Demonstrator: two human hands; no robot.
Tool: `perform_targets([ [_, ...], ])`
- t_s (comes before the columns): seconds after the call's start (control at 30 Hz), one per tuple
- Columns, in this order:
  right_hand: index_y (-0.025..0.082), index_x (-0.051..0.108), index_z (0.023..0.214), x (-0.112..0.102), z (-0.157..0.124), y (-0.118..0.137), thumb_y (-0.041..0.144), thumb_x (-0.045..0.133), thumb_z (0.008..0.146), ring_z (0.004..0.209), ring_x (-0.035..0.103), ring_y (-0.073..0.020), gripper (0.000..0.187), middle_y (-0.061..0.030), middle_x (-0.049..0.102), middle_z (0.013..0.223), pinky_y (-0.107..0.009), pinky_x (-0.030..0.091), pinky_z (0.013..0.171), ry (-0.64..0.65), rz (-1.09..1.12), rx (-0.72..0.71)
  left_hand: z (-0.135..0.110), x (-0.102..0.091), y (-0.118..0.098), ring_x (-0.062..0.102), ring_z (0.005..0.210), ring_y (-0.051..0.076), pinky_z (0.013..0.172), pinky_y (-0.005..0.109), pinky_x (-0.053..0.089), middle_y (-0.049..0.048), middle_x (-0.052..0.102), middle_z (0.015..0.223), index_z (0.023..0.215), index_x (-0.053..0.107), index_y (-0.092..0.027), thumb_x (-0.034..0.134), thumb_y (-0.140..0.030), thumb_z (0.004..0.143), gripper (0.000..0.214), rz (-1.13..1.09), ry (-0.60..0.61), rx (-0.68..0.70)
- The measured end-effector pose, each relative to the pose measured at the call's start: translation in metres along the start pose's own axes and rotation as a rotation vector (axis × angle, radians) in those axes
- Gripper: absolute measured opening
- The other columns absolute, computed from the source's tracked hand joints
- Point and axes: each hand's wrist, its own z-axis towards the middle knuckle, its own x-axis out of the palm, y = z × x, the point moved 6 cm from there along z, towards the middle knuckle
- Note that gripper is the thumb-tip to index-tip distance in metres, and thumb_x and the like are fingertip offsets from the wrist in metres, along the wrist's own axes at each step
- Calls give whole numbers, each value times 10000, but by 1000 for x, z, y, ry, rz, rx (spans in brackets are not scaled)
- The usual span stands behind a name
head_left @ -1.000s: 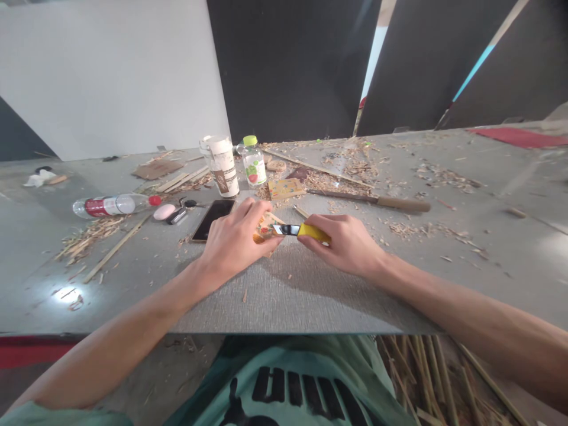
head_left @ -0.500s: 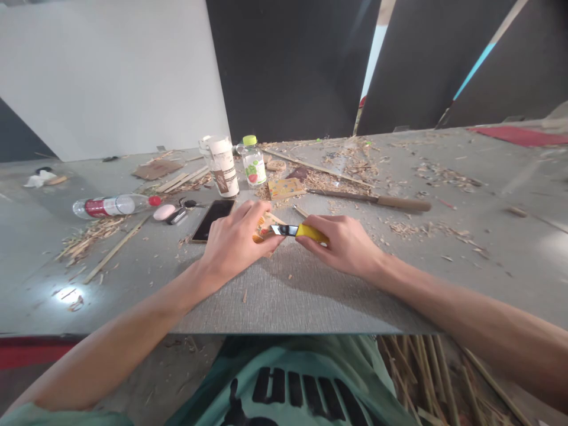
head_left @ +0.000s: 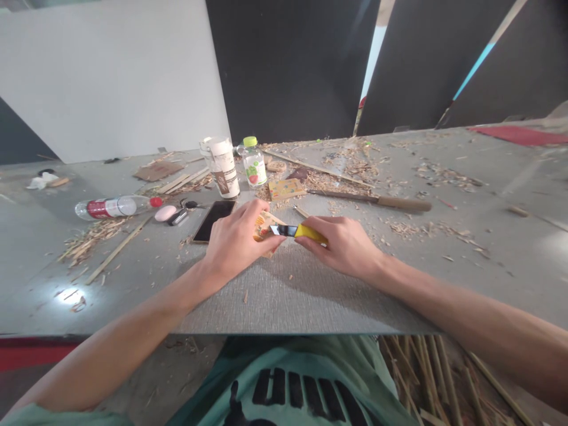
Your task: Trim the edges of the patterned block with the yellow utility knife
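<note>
My left hand (head_left: pixel 237 239) grips a small printed wooden piece (head_left: pixel 263 225) with orange and green colours, held just above the grey table (head_left: pixel 284 296). My right hand (head_left: pixel 344 244) is closed around a yellow utility knife (head_left: pixel 306 232). Its dark blade end (head_left: pixel 284 229) touches the edge of the printed piece between my two hands. Most of the piece is hidden under my left fingers.
A black phone (head_left: pixel 213 219) lies just behind my left hand. Farther back stand a paper cup (head_left: pixel 222 167) and a green-capped bottle (head_left: pixel 254 162). A red-capped bottle (head_left: pixel 116 207) lies at the left, a wood-handled knife (head_left: pixel 377 201) at the right. Bamboo shavings and strips litter the table.
The knife and my right hand have crept slightly left, toward the printed piece. My left hand has barely shifted.
</note>
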Motion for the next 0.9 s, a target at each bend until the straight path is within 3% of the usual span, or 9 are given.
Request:
perform_targets([
  [0.4,225,629,905,-2,0,0,544,526,1073,654,491,-161,375,-19,650,768,-335,272,616,3,3,1,0,-1,0,755,800,211,657,312,491,-21,789,978,1091,585,-260,980,-416,767,535,-50,-31,6],
  [0.63,221,678,944,-5,0,11,524,546,1057,634,498,-161,349,-38,725,841,-329,207,579,-69,-149,66,1,-5,-1,748,820,197,715,311,530,-28,765,924,1038,590,-259,983,-345,780,478,-88,-66,27],
  [0.9,211,686,938,-5,-2,19,527,590,1047,623,520,-175,347,-50,737,814,-333,165,583,-175,-252,46,-1,-3,5,733,791,193,707,315,537,-31,740,860,1040,607,-269,935,-412,837,413,-83,-87,14],
])
